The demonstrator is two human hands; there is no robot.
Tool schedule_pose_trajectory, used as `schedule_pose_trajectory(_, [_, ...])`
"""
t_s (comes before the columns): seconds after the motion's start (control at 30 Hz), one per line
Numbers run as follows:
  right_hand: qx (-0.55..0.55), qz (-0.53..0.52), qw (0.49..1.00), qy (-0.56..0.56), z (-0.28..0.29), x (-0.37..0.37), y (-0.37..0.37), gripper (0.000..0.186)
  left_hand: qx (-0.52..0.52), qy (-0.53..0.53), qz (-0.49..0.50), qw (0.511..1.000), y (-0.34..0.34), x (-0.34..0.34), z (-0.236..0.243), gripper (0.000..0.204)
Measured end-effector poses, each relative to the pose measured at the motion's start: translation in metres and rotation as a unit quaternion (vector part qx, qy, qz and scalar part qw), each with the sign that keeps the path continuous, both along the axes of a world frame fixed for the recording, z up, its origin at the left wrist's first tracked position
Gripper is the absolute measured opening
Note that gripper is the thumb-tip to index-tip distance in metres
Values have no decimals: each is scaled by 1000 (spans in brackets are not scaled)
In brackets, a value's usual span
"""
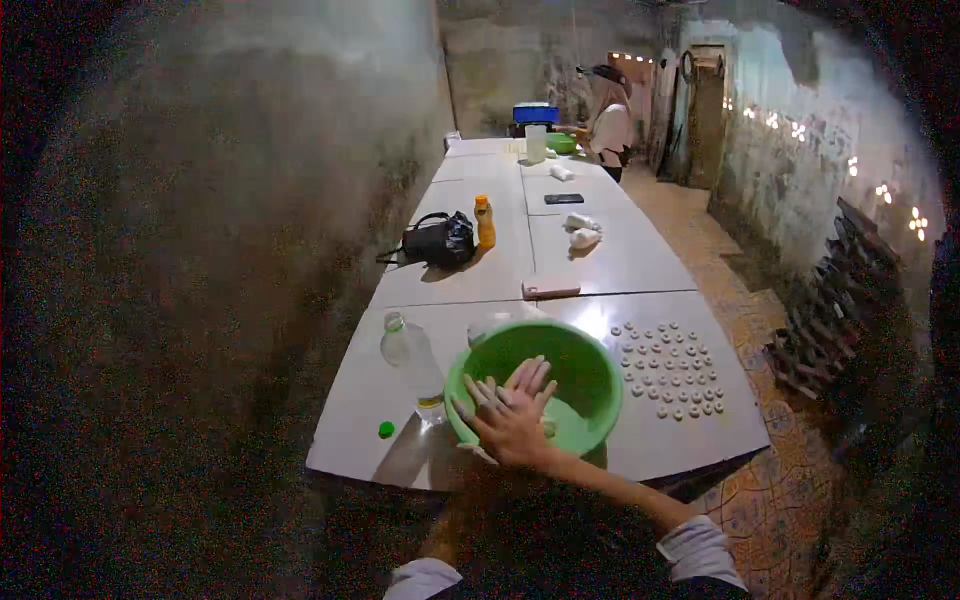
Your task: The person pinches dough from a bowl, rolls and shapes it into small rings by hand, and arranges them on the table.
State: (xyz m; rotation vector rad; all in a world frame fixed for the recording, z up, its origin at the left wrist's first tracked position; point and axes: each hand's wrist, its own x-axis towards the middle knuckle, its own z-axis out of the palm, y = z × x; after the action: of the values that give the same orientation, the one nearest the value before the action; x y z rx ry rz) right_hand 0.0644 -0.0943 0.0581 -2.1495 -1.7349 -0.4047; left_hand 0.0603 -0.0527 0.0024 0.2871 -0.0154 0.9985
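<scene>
Both my hands are over a large green basin [607, 375] at the near end of the table. My right hand [508, 428] lies across the left, its fingers stretched and spread. Beneath it, the fingers of my left hand [530, 374] point forward, straight out; its palm is covered. Pale residue coats the fingers. Whether anything lies between the palms is hidden. A small pale lump [548, 427] shows beside my right hand, inside the basin. To the basin's right, several small white ring-shaped pieces [675, 379] lie in rows on the table.
Left of the basin stand a clear plastic bottle [405, 355] without a cap and a green cap [386, 430]. Farther along the white table [465, 285] are a black bag [440, 242], an orange-capped bottle [485, 225], white bundles [583, 232] and a phone [564, 199]. Another person [608, 120] stands at the far end.
</scene>
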Motion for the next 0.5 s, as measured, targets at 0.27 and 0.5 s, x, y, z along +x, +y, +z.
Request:
schedule_pose_trajectory(0.27, [77, 263, 956, -108, -43, 44, 4, 53, 290, 84, 40, 952, 20, -17, -8, 84])
schedule_pose_trajectory(0.5, [25, 324, 946, -15, 6, 89, 12, 52, 47, 315, 61, 946, -13, -15, 33, 91])
